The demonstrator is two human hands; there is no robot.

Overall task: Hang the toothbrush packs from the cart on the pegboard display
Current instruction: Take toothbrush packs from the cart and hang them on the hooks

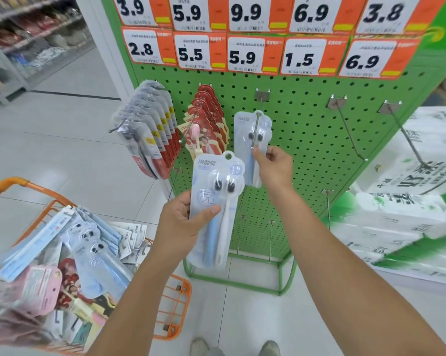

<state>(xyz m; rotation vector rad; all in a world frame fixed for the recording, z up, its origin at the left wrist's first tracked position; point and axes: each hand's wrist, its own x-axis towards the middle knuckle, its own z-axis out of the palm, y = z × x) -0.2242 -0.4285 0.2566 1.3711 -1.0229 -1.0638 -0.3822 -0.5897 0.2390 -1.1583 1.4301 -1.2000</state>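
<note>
My left hand grips a pale blue two-brush toothbrush pack, upright in front of the green pegboard. My right hand pinches a second pack of the same kind, which hangs threaded on a metal peg. The orange cart at lower left holds several more toothbrush packs in blue, pink and red.
Red-and-clear packs and red-card packs fill two pegs on the left. Bare pegs stick out to the right and below. Price tags line the board's top. Stacked tissue packs stand at right.
</note>
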